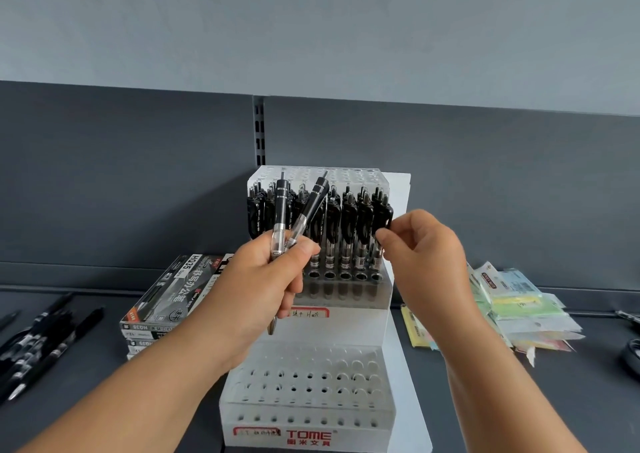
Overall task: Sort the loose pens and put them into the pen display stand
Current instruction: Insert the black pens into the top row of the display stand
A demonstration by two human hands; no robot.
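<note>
Pens [281, 210] (two, black with clear barrels) are gripped upright in the left hand [273, 279] before the pen display stand [308, 416]. Right hand [426, 255] pinches the end pen [382, 212] of the upper row. Seat each tip squarely over a vacant hole before lowering it.

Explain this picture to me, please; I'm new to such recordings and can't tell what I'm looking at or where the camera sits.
There is no machine here. A person wears one camera on the head, and it looks down at their own bare hands. The left hand grips two pens. The right hand pinches the end pen of a row of pens standing in the white stepped stand. The holes of the stand's lower tier are empty. On the dark shelf lie loose pens at left, boxes beside the stand, and packets at right.
</note>
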